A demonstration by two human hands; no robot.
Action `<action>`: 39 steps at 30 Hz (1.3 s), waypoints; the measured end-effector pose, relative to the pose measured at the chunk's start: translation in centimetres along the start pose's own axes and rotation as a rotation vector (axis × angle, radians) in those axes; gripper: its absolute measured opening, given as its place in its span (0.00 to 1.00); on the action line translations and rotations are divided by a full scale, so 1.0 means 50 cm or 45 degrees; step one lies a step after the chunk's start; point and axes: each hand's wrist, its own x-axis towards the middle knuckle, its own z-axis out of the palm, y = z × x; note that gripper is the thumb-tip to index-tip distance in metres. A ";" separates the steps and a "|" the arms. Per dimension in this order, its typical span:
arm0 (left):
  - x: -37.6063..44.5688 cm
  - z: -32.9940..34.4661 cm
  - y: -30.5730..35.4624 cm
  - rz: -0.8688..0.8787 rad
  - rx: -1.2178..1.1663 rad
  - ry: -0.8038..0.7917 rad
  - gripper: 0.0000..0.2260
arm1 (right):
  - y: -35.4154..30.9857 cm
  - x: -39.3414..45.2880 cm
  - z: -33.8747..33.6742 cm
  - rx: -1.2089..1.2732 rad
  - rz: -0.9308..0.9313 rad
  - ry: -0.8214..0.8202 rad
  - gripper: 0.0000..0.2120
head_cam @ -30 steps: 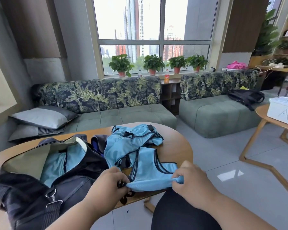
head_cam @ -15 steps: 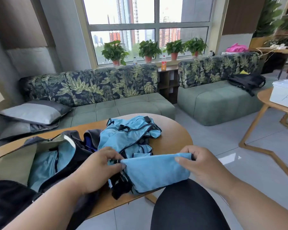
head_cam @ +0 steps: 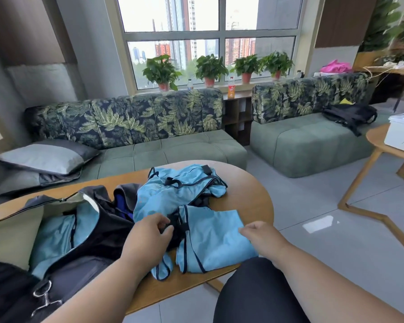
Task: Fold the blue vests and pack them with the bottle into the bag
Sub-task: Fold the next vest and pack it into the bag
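Head view, table: I see an oval wooden table (head_cam: 247, 194) in front of me, its near edge running across the lower part of the picture.
Head view, folded vest: a light-blue mesh vest with dark navy trim (head_cam: 212, 238) lies flat and folded on the near right part of the table, a loose trimmed strap end hanging toward the near edge.
Head view, left hand: my left hand (head_cam: 147, 236) sits at the folded vest's left edge, fingers curled and pinching the dark trim there.
Head view, right hand: my right hand (head_cam: 261, 234) rests at the vest's right edge; the fingers look loosely bent with their tips on the cloth, and I cannot tell whether they pinch it.
Head view, vest pile: a crumpled heap of the same light-blue vests (head_cam: 173, 192) lies just behind the folded one, touching it.
Head view, bag: a black duffel bag with an olive-lined open flap (head_cam: 96, 231) stands on the left of the table, unzipped, with blue vest cloth (head_cam: 54, 236) already inside.
Head view, bottle: a clear plastic bottle with an orange drink (head_cam: 231, 88) stands on the shelf between the two leaf-print sofas, well apart from the table.
Head view, surroundings: four potted green plants (head_cam: 210, 68) line the window sill.
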 end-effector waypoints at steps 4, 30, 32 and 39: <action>-0.067 0.048 0.014 0.042 -0.006 -0.052 0.20 | 0.004 0.001 0.029 -0.162 0.043 0.040 0.24; -0.081 0.123 -0.045 -0.102 0.000 -0.277 0.15 | -0.029 0.011 0.010 0.321 -0.078 -0.046 0.09; -0.082 0.115 -0.049 -0.094 -0.089 -0.268 0.14 | -0.073 0.013 -0.015 0.243 -0.210 -0.049 0.07; -0.073 0.047 -0.045 -0.092 -0.310 -0.108 0.09 | -0.339 -0.030 -0.105 -0.601 -0.878 0.051 0.11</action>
